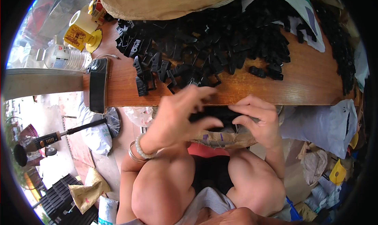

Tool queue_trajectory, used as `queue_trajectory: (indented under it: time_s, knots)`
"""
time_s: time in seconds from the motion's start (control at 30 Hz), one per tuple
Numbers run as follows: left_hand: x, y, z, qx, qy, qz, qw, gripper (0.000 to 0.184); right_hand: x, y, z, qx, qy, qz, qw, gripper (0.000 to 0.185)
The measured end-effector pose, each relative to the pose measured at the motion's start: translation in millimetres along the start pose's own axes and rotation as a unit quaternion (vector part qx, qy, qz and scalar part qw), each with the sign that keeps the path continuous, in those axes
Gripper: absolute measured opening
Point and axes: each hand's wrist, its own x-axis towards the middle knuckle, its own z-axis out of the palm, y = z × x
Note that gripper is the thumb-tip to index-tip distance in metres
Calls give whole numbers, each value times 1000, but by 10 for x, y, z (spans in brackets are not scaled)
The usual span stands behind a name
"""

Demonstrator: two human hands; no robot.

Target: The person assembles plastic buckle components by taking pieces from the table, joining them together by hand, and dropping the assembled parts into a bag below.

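My left hand (181, 112), smeared by motion, is over the table's front edge with its thumb and fingers apart. Nothing shows in it. Just beyond its fingertips lie the nearest black plastic parts (193, 73) of a large heap. To the right, my right hand (260, 120) is at the table edge, fingers and thumb curled around a dark spot. Whatever they grip blends into the black behind and cannot be made out. Below both hands, above my lap, an open container with a tan, taped rim (224, 139) has a dark inside.
The wooden table (307, 79) carries the heap, with a brown sack (169, 4) behind it. At left are a phone (98, 85), a plastic bottle (63, 57) and a yellow tape holder (84, 38). White bags (323, 126) hang at right. Black crates (63, 197) stand lower left.
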Motion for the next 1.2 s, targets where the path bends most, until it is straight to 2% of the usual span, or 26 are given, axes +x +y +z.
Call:
queue_trajectory:
  time_s: [0.03, 0.07, 0.1, 0.17, 0.2, 0.27, 0.3, 0.37, 0.4, 0.47, 0.53, 0.77, 0.9, 0.97, 1.0, 1.03, 1.07, 1.1, 1.17, 1.2]
  knots:
    - [-6, -40, -72, 40, 21, -6, 999, 49, -4, 11, -47, -5, -28, 3, 1000, 20]
    - [1, 2, -88, 97, 70, -58, 991, 36, 15, 4, -80, -22, -5, 15, 1000, 14]
    - [1, -33, -67, 97, 71, -58, 991, 36, 32, 38, -111, -23, -5, 15, 1000, 14]
    - [-2, -135, -17, 275, 81, -38, 957, 36, 74, 147, -160, -112, 138, 46, 983, 15]
    - [5, -111, 10, 290, 79, -48, 953, 35, 108, 199, -164, -112, 139, 45, 983, 15]
    - [25, -139, 51, 304, 86, -48, 948, 36, 153, 305, -159, -278, 195, 35, 940, 21]
    - [34, -151, 75, 317, 93, -51, 943, 36, 160, 345, -156, -279, 194, 36, 940, 21]
    - [81, -86, 71, 298, 104, -69, 947, 36, 169, 409, -147, -391, 167, 6, 905, 30]
    - [106, -71, 61, 299, 109, -47, 947, 31, 171, 429, -142, -391, 167, 7, 905, 30]
    - [156, -128, 90, 313, 95, -20, 945, 27, 178, 458, -131, -465, 154, 5, 872, 32]
    - [210, -142, 106, 334, 73, 8, 940, 14, 188, 497, -113, -469, 156, 9, 869, 32]
    - [341, -219, 74, 373, 55, 28, 926, 12, 304, 501, -106, -473, 151, -2, 868, 30]
    - [344, -254, 13, 342, 97, 46, 934, 11, 361, 423, -68, -434, 164, -26, 885, 31]
    - [346, -222, -45, 156, 143, 20, 977, 9, 319, 240, 14, -204, 222, -1, 954, 36]
    - [336, -194, -88, 59, 120, -2, 991, 10, 277, 196, 101, -96, 212, -13, 973, 35]
    - [333, -158, -78, 58, 120, -1, 991, 10, 230, 156, 165, 13, 199, -27, 979, 35]
    - [333, -117, -53, -99, 96, -58, 989, 12, 202, 106, 167, -43, 160, -89, 982, 28]
    - [336, -62, -40, -253, 69, -114, 958, 14, 201, 72, 242, 2, 158, -125, 979, 25]
    - [370, 131, -90, -361, 24, -234, 903, 17, 273, 49, 308, 62, 164, -181, 968, 26]
    - [342, 43, -73, -413, -13, -207, 887, 20, 285, 53, 313, 63, 163, -182, 968, 26]
